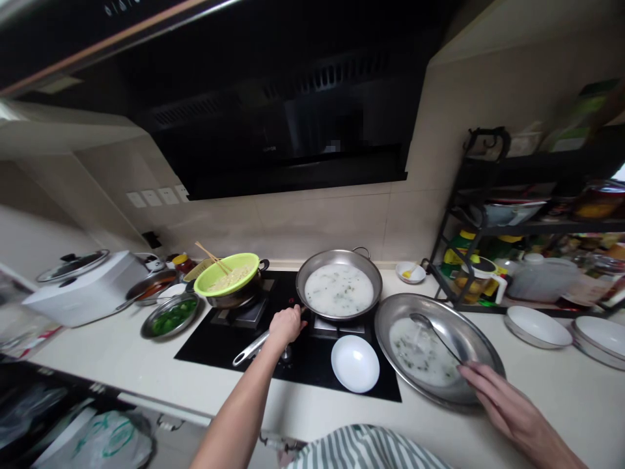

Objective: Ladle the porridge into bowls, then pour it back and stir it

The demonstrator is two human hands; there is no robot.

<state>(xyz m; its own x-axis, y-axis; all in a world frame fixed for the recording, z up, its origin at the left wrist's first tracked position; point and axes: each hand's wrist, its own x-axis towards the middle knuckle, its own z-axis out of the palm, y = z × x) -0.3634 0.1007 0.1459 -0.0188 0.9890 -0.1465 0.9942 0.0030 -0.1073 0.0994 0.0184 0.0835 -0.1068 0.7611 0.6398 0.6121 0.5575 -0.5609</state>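
Observation:
A metal wok (340, 315) holding white liquid with green bits stands on the cooktop. My left hand (287, 324) is closed around its long handle (251, 348), close to the pan; the silver end shows beyond my wrist. On the right, my right hand (491, 389) grips the handle of a dark metal spoon (442, 339). The spoon's head touches the white, green-flecked liquid in a wide steel basin (476, 326). Between the wok and the basin, a white bowl (355, 363) sits on the cooktop's front part.
Left of the wok, a green colander (249, 264) of noodles with chopsticks rests on a pot. Nearby are a bowl of greens (173, 316) and a white appliance (92, 290). At right stand a small dish (410, 272), a black rack (446, 228) and white bowls (537, 327).

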